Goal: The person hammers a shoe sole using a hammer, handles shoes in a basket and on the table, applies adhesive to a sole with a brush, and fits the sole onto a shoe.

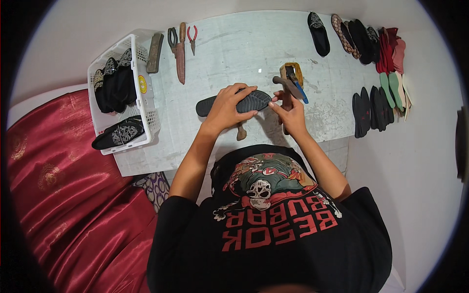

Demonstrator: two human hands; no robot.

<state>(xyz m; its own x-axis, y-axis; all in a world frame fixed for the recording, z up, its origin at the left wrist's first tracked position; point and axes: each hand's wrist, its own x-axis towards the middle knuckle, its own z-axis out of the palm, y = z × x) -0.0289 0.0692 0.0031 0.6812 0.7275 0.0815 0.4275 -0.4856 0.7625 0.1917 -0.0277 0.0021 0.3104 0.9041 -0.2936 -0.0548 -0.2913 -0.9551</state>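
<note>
A black shoe (255,102) lies sole up over the pale worktable, its ridged sole facing me. My left hand (228,108) wraps over its middle, fingers on the far edge and thumb on the near edge. My right hand (292,116) is closed around the wooden handle of a hammer (289,88), whose metal head points up and away. Its thumb and fingertips also meet the pointed end of the shoe. Whether they pinch a small piece there, I cannot tell. A knobbed wooden end (241,133) pokes out just below the shoe; the rest of it is hidden.
Beyond the hammer stands a yellowish container (298,68) with a blue-handled brush (297,88). A white basket (146,117) of shoes is at left, beside a sharpening block (155,52), scissors (172,39), a sheathed knife (181,61) and red pliers (192,39). Soles (361,112) and shoes (318,34) line the right.
</note>
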